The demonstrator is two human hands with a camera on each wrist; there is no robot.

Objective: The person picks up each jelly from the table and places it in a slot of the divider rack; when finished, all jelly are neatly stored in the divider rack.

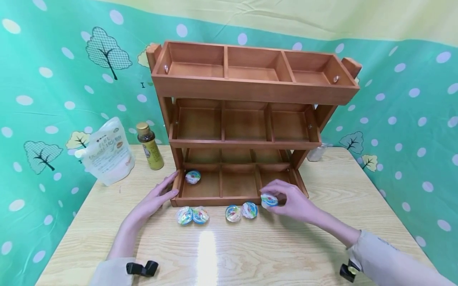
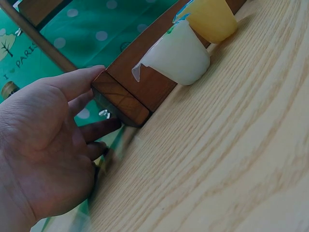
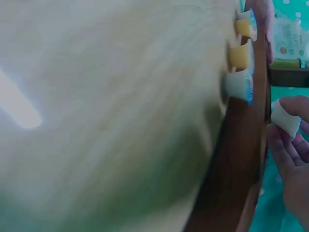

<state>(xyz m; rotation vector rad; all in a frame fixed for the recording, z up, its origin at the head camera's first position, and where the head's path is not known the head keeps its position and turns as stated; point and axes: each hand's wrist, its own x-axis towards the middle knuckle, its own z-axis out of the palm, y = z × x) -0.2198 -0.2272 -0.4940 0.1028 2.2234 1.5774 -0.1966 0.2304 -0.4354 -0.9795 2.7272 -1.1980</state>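
My right hand (image 1: 291, 200) pinches a small jelly cup (image 1: 269, 200) with a printed lid, held at the front edge of the shelf's lowest tier. In the right wrist view the body of this cup (image 3: 286, 119) looks white. With its fingers fairly straight, my left hand (image 1: 155, 201) touches the left front corner of the wooden shelf (image 1: 229, 201). One jelly cup (image 1: 193, 177) sits in the lowest tier's left compartment. On the table before the shelf stand two pairs of cups, a left pair (image 1: 192, 215) and a right pair (image 1: 241, 212); white and yellow ones show in the left wrist view.
Above the lowest tier, the shelf has a middle tier (image 1: 247, 144) and a top tier (image 1: 255, 88), each split into three compartments. To the left stand a white pouch (image 1: 109, 153) and a gold-capped bottle (image 1: 151, 147). A clear container (image 1: 316, 153) is partly hidden behind the shelf's right side.
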